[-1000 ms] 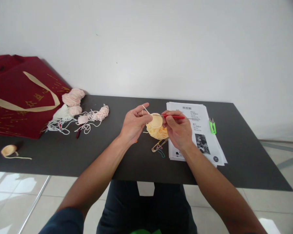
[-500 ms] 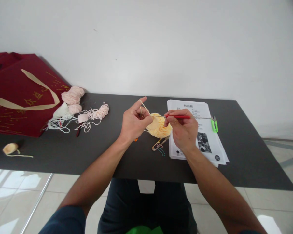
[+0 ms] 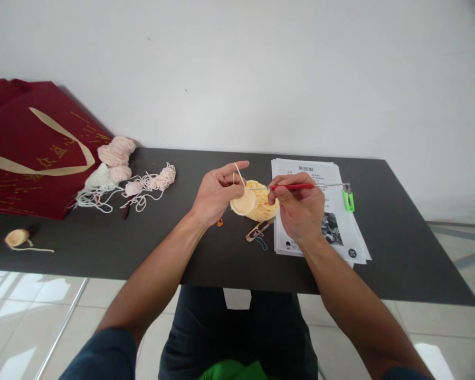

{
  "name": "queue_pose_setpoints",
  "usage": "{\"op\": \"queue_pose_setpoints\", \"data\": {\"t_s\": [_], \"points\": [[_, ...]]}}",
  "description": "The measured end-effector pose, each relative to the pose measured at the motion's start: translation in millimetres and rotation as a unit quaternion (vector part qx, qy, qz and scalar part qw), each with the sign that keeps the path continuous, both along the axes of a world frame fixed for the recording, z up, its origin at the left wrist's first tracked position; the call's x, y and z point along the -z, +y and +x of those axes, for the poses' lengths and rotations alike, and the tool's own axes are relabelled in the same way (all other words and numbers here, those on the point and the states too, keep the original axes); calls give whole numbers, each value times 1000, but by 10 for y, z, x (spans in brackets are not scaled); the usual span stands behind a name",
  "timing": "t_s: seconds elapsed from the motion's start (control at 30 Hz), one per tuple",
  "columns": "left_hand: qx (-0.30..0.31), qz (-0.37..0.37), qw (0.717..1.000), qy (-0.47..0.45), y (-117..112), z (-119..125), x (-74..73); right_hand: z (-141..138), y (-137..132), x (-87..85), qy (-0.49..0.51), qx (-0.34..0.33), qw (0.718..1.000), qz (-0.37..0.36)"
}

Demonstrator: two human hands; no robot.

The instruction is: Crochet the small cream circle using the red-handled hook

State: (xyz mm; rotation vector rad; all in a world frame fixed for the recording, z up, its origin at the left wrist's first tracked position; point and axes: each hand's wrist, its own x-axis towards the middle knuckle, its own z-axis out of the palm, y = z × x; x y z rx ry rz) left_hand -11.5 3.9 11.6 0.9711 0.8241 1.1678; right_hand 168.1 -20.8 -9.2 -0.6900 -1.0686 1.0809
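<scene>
A round pale-yellow crochet piece (image 3: 243,203) is pinched between the thumb and fingers of my left hand (image 3: 217,192). Yarn (image 3: 239,173) loops over its raised index finger. My right hand (image 3: 301,203) is closed around the red handle of a crochet hook (image 3: 296,186), whose thin metal tip reaches left to the edge of the piece. Behind the piece lies a yellow yarn ball (image 3: 263,200), partly covered. Just below it on the table are a large metal safety pin (image 3: 255,232) and a small teal chain (image 3: 262,244). An orange stitch marker (image 3: 220,222) lies under my left hand.
Printed sheets (image 3: 334,248) lie beneath my right hand, with green thread snips (image 3: 348,199) on their right edge. Pink yarn (image 3: 116,151) and white yarn (image 3: 98,184) sit by a dark red bag (image 3: 24,142) at left. A small cream crochet piece (image 3: 17,237) rests near the front-left edge.
My left hand has turned and its index finger now points further right. More of the round crochet piece shows below the thumb. The hook has shifted slightly right with my right hand.
</scene>
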Motion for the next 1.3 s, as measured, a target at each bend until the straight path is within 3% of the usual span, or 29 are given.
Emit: {"op": "queue_pose_setpoints", "data": {"t_s": [0.3, 0.73, 1.03, 1.3], "points": [[24, -1, 1000, -7, -16, -18, -50, -4, -12, -6, -1, 2, 1000, -14], [52, -7, 999, 3, -3, -63, -12, 14, -10, -57, 13, -11, 1000, -21], [6, 28, 1000, -4, 9, -33, 18, -35, 42, -45, 107, -63, 981, -147], [-53, 77, 995, -34, -1, 13, 61, -124, 20, 10, 97, -46, 980, -169]]}}
